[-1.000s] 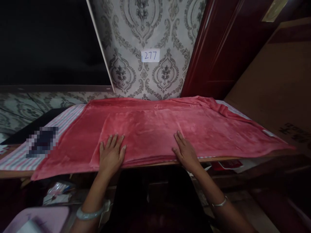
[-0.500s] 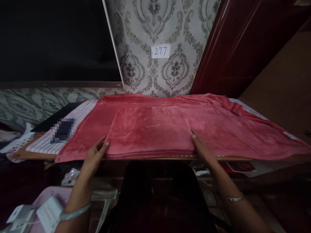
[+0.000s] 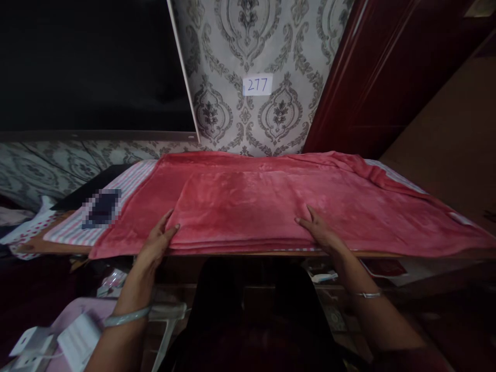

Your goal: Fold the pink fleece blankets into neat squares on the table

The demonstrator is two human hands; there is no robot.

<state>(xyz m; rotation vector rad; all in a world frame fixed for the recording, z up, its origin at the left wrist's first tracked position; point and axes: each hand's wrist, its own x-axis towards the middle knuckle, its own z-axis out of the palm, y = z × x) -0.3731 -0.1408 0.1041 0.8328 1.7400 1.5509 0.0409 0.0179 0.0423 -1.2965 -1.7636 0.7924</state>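
both hands at the near corners of a folded red blanket

folded red blanket [image 3: 240, 206] lies on the table [image 3: 54, 247], its folded stack sitting on top of a wider spread layer of the same red cloth that runs off to the right. near edge of the stack lines up with the table's front edge, several layers showing there.

left hand [image 3: 157, 242] at the stack's near-left corner. thumb lies on top of the fold, fingers go under or against the side edge; looks like a loose pinch on the corner layers, though the underside fingers are hidden. pale bangle on the wrist.

right hand [image 3: 318, 228] at the near-right corner of the stack. fingers together and flat on the cloth, thumb out toward the centre, palm pressing down. cannot tell whether any fingers curl under the edge. thin metal bangle on that wrist.

striped cloth [image 3: 116, 194] shows beneath the red one at the left side, pink and white. a dark, pixelated object [image 3: 101, 207] rests on it, well apart from the left hand.

behind the table, patterned grey wallpaper with a small white paper label [image 3: 257, 84] reading 277. dark red door [image 3: 387, 77] to the right of it. dark panel fills the upper left.

below the table edge, dim clutter, hard to make out.
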